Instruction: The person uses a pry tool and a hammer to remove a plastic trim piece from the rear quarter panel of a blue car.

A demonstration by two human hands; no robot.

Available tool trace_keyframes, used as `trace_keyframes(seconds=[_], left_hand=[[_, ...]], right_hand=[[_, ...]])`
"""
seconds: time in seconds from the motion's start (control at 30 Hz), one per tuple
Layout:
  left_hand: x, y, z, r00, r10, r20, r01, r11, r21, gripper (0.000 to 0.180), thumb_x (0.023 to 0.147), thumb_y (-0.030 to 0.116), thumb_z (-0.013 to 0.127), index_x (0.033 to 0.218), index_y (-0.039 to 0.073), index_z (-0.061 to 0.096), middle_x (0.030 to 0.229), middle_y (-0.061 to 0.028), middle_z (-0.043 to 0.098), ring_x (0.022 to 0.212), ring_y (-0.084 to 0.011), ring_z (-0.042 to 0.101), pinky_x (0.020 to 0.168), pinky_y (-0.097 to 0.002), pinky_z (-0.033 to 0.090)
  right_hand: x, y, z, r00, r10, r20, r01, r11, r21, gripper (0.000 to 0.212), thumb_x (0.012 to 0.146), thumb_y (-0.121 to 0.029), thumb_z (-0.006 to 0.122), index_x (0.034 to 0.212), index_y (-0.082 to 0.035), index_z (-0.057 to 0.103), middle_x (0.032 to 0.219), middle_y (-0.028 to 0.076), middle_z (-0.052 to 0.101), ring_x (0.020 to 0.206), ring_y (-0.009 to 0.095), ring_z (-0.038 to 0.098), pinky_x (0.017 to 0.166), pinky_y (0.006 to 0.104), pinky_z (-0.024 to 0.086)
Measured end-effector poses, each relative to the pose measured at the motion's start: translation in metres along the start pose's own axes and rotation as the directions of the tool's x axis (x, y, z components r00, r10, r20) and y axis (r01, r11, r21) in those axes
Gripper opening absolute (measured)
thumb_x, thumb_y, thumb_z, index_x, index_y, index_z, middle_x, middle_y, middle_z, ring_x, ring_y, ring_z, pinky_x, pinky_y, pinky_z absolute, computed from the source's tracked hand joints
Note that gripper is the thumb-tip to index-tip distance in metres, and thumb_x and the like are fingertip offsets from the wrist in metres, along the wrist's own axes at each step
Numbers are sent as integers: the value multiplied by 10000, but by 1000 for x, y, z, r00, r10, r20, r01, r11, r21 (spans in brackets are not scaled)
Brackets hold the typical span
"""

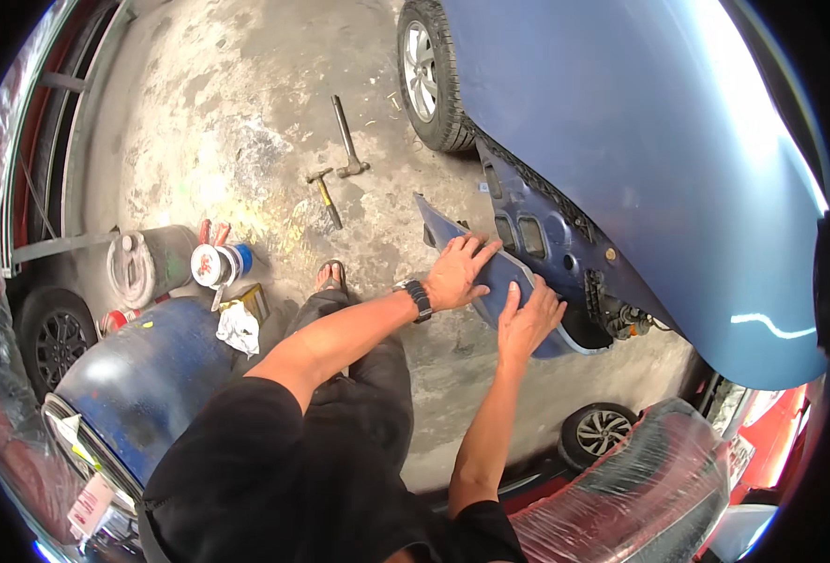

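Observation:
A curved blue car panel (501, 293) stands out from the end of a blue car (612, 103), in front of my body. My left hand (460, 272), with a dark watch on its wrist, lies on the panel's near face, fingers stretched toward the upper edge. To its right, my right hand (530, 317) rests on the same panel near its edge, thumb apart and fingers spread. Both hands touch the panel without closing around it. Behind the panel, bare blue metal with oval holes (532, 236) shows on the car.
Two hammers (347, 141) (325, 197) lie on the concrete floor (237, 84). At left stand a blue drum (148, 375), a grey-green container (152, 266) and a white tin (211, 266). A plastic-covered red car (640, 488) is at the lower right. The blue car's wheel (424, 70) is beyond the panel.

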State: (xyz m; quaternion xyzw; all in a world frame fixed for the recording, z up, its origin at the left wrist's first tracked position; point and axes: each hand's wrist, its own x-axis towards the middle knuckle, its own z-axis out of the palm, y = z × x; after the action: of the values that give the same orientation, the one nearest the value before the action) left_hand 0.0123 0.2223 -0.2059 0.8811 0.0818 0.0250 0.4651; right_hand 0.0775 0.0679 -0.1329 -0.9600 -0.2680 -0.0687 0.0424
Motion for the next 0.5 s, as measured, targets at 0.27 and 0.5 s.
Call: trace_keyframes(seconds=[0.27, 0.5], left_hand=[[22, -86, -15, 997, 7, -78, 3, 991, 134, 918, 798, 395, 825, 1538, 93, 373, 1547, -239, 381, 1427, -483, 343, 1164, -575, 314], [26, -139, -6, 998, -20, -53, 20, 1000, -3, 837, 827, 416, 807, 1508, 124, 418, 1526, -255, 395, 1441, -505, 335, 1183, -634, 274]], right_hand=[[-7, 17, -11, 983, 13, -183, -11, 1000, 15, 510, 956, -409, 636, 1313, -48, 587, 1202, 165, 610, 1260, 390, 534, 1114, 636, 323], [-2, -1, -22, 994, 67, -92, -69, 997, -25, 524, 965, -322, 688, 1381, -25, 573, 1373, 245, 460, 1352, 466, 426, 1110, 585, 376]])
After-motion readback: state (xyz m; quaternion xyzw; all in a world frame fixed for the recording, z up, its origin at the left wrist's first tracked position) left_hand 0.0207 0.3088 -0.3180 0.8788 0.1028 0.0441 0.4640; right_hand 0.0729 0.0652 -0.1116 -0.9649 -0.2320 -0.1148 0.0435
